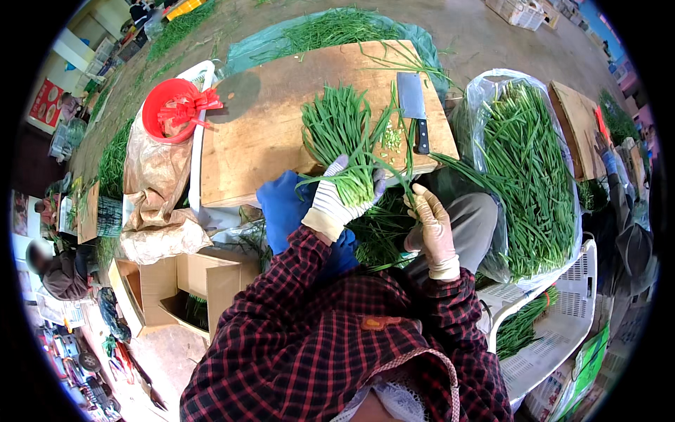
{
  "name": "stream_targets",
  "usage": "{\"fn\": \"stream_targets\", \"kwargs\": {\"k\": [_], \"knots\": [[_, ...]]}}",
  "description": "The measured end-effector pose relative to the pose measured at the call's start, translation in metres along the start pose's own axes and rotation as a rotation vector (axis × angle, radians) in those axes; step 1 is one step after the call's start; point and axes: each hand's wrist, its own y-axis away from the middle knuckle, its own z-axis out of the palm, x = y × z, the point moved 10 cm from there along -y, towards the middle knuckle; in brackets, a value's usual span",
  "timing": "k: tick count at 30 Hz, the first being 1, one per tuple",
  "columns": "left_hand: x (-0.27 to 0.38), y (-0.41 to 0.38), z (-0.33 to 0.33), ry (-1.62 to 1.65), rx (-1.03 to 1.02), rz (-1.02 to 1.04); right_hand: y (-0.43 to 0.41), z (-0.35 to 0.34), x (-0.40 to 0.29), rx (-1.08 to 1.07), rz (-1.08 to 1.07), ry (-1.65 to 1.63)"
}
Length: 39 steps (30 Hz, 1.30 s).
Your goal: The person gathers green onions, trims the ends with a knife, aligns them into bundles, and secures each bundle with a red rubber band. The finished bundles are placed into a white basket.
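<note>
My left hand (pixel 343 198), in a striped knit glove, is closed around the pale stem ends of a bunch of green chives (pixel 337 124). The leaves of that bunch rest on a wooden board (pixel 253 153). To its right, my right hand (pixel 432 224), in a thin pale glove, pinches a few loose chive stalks near its fingertips. A cleaver (pixel 411 97) with a black handle lies on the board's right side, beside small cut stem pieces (pixel 391 138). A red bowl (pixel 153 126) holding red strips stands at the board's left.
A plastic-lined crate of chives (pixel 527 179) stands at the right, above a white plastic basket (pixel 559 322). Cardboard boxes (pixel 158 285) sit at lower left. Beyond the board, more chives lie on green sheeting (pixel 242 58). At the far right, a co-worker's hand (pixel 601 145) is near another board (pixel 575 126).
</note>
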Motion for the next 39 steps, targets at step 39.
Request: {"fn": "stream_targets", "kwargs": {"k": [39], "knots": [[-0.011,0.031,-0.005,-1.512,-0.174,0.263,-0.061,0.090,-0.169,-0.554,-0.227,-0.212]]}}
